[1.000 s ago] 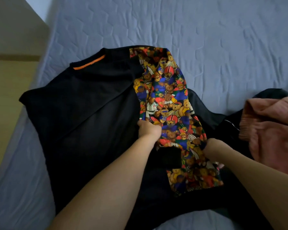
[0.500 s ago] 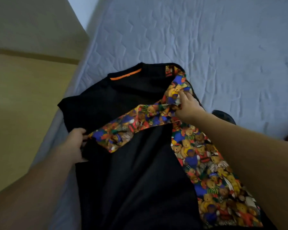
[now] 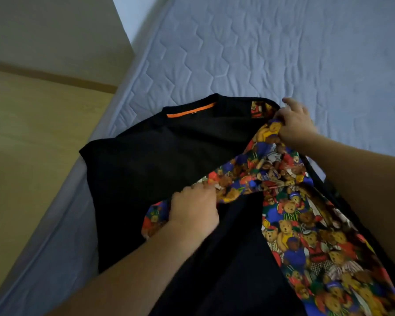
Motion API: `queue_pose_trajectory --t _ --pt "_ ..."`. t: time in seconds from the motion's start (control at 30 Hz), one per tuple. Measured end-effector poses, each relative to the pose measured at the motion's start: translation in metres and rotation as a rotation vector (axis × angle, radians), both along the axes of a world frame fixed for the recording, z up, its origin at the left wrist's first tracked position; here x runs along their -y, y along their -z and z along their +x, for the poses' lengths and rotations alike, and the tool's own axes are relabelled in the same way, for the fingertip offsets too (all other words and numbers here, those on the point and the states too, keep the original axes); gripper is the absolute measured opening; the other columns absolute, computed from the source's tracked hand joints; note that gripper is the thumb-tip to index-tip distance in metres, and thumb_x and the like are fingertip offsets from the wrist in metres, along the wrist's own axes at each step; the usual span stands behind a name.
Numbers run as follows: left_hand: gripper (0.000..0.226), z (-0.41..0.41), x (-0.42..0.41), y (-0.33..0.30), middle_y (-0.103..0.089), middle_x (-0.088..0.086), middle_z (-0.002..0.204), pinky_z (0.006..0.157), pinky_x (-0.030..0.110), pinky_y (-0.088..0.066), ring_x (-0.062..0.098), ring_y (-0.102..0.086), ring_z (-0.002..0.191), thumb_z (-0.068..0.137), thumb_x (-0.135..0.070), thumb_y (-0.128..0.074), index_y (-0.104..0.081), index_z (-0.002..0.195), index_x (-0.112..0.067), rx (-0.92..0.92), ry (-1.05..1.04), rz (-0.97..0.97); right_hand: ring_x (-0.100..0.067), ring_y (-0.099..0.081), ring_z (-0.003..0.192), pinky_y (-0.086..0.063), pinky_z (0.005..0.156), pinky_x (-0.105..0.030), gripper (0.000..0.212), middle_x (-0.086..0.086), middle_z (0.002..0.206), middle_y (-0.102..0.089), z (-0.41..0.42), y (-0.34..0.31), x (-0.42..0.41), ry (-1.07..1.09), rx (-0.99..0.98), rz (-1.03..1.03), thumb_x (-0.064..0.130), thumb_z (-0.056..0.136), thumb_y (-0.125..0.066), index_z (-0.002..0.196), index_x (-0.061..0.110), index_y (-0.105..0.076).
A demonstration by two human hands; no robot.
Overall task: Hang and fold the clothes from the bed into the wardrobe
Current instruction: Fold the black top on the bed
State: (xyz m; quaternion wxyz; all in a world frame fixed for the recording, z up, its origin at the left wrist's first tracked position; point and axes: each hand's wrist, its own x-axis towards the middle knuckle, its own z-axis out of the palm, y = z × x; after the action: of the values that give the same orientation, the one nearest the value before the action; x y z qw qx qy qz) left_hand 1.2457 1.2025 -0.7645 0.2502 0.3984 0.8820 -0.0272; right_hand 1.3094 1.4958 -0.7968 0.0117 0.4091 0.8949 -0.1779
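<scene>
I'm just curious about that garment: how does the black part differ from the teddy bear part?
The black fabric is plain and dark; the teddy bear fabric is crowded with colourful bears. The black fabric lies spread on the bed; the teddy bear fabric is gripped by the left hand and right hand. Both appear to belong to one garment.

No legible text anywhere.
</scene>
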Motion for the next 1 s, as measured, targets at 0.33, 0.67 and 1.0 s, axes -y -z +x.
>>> queue_pose_trajectory --t 0.33,0.67,1.0 --pt "0.023 -0.167 0.031 0.022 -0.067 0.015 0.08 0.065 0.032 -0.048 0.031 -0.065 0.075 0.083 -0.026 -0.065 -0.065 0.069 -0.007 0.378 -0.48 0.017 -0.026 -0.049 0.095 -0.032 0.087 -0.036 0.033 -0.004 0.096 -0.061 -0.042 -0.032 -0.05 -0.23 0.096 0.017 0.04 0.09 -0.047 0.104 0.016 -0.065" --pt "0.086 -0.152 0.082 0.072 -0.053 0.002 0.04 0.04 0.029 -0.041 0.011 -0.051 0.035 0.066 -0.093 -0.039 -0.057 0.049 -0.011 -0.211 -0.44 0.339 -0.035 -0.033 0.128 -0.009 0.11 -0.059 0.048 -0.015 0.135 -0.037 -0.071 0.024 0.022 -0.189 -0.106 0.481 0.049 0.097 -0.034 0.127 0.014 -0.045" --pt "0.045 -0.142 0.094 0.089 -0.053 0.012 0.102 0.079 0.045 -0.037 0.033 -0.051 0.093 0.09 -0.057 -0.04 -0.054 0.096 -0.014 -0.661 -0.213 0.317 -0.016 -0.001 0.148 0.005 0.12 -0.039 0.071 -0.001 0.16 -0.012 -0.086 0.093 0.07 -0.523 0.018 0.285 0.067 0.092 -0.007 0.152 0.028 -0.012"
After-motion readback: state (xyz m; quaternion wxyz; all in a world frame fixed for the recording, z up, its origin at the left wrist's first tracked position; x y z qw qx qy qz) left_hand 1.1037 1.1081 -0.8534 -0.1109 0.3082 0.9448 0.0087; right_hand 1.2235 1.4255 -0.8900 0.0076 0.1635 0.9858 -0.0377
